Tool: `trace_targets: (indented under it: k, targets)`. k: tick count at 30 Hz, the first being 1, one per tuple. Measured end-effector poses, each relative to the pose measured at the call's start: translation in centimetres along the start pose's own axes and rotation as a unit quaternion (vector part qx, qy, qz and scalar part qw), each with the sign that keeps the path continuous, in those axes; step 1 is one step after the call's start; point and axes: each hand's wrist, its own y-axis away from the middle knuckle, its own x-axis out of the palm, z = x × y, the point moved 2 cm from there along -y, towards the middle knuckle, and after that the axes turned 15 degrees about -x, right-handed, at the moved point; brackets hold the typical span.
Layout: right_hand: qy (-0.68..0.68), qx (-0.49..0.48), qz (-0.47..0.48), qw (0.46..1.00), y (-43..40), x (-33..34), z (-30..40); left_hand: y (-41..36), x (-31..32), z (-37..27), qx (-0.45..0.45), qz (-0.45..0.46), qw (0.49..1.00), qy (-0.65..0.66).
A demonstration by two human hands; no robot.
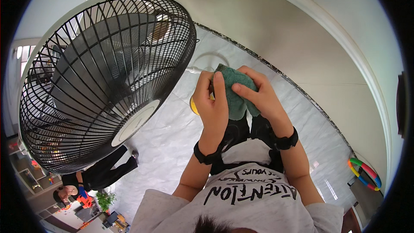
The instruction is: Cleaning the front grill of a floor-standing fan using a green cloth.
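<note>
A folded green cloth (237,85) is bunched between my two hands in front of my body. My left hand (212,95) grips its left side, with the thumb pressed on top. From the right, my right hand (260,92) holds it, the thumb lying across the cloth. Beside them on the left looms a large electric fan (106,81) with a black wire guard and a pale round hub cap (136,123). The fan's white round base (212,58) rests on the floor beyond my hands. Something yellow (194,105) is partly hidden behind my left hand.
Marble-look floor tiles (161,145) meet a beige wall (291,38) along a dark speckled skirting. A multicoloured hoop (364,174) leans at the right. At the lower left, a person (97,174) in dark clothes stands near a green plant (105,200) and shelves (29,176).
</note>
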Motion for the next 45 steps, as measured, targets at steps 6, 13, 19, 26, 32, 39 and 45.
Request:
trace_targets:
  k: [6, 13, 19, 26, 32, 39, 45]
  targets:
    - [0.179, -0.102, 0.040, 0.978, -0.8, 0.6, 0.3, -0.6, -1.1, 0.7, 0.024, 0.002, 0.999, -0.030]
    - [0.145, -0.110, 0.087, 0.979, -1.4, 2.2, -2.5, -1.0, -2.8, 1.2, 0.040, 0.026, 0.998, -0.048]
    - [-0.108, -0.062, -0.083, 0.989, -0.7, 4.2, -5.1, -1.3, -2.0, 1.4, 0.053, 0.010, 0.998, 0.024]
    - [-0.013, -0.120, -0.081, 0.989, -2.0, 4.9, -2.4, -1.0, -2.6, 0.8, 0.068, -0.009, 0.998, -0.008]
    - [0.034, -0.166, -0.127, 0.977, -3.8, 4.2, -2.7, -1.3, -3.1, 0.7, 0.047, 0.012, 0.999, -0.014]
    - [0.093, -0.160, -0.106, 0.977, -6.1, 4.3, -0.9, -0.3, -5.2, 0.5, 0.120, 0.014, 0.992, -0.021]
    - [0.127, -0.152, -0.115, 0.973, -6.4, 5.3, 0.2, -0.3, -6.0, 0.5, 0.174, -0.012, 0.983, -0.064]
